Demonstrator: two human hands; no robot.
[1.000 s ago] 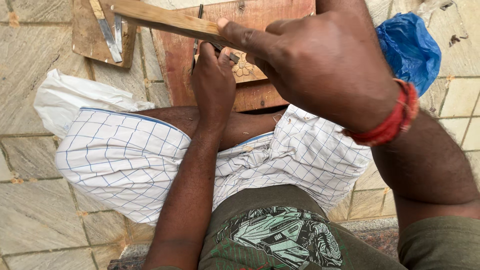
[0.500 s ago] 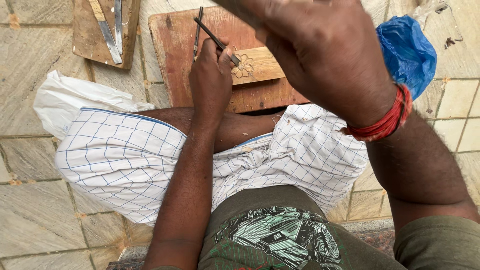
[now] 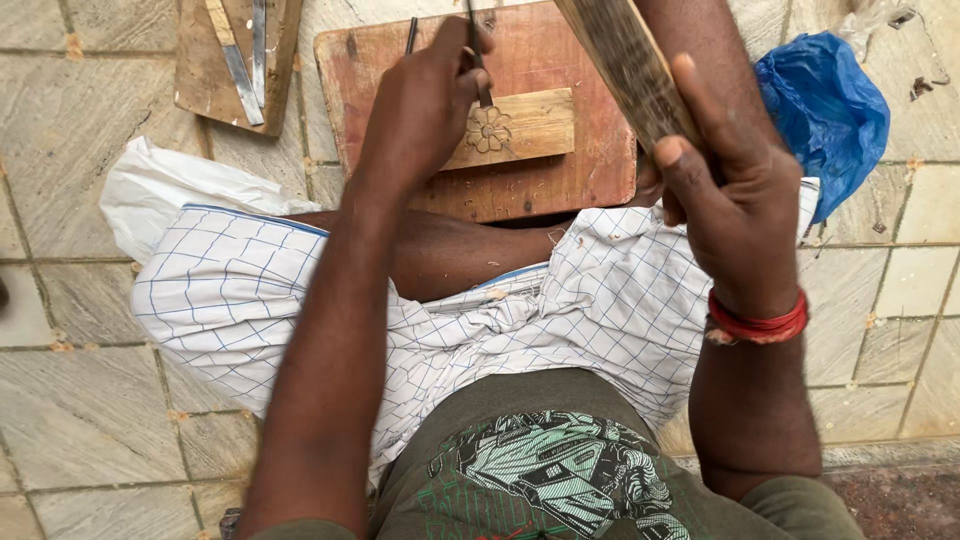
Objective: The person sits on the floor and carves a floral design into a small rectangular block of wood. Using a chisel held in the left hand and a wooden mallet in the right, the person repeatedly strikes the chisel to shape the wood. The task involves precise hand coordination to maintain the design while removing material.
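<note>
My left hand (image 3: pixel 425 100) grips a thin metal chisel (image 3: pixel 481 78), its tip set on a flower carved into a small pale wood block (image 3: pixel 530 125). That block lies on a reddish wooden board (image 3: pixel 560 185) in front of my crossed legs. My right hand (image 3: pixel 735 195), with a red thread band at the wrist, holds a wooden stick (image 3: pixel 625 60) raised up and to the right of the chisel. Another slim tool (image 3: pixel 410 35) lies on the board beside my left hand.
A smaller wooden board (image 3: pixel 200 70) with metal chisels (image 3: pixel 240 65) lies at the upper left. A blue plastic bag (image 3: pixel 825 115) sits at the right, a white plastic bag (image 3: pixel 170 190) at the left. The floor is stone tile; a checked cloth covers my legs.
My right hand has swung the stick from low over the chisel up and away to the right. The left hand has stayed on the chisel at the carved block.
</note>
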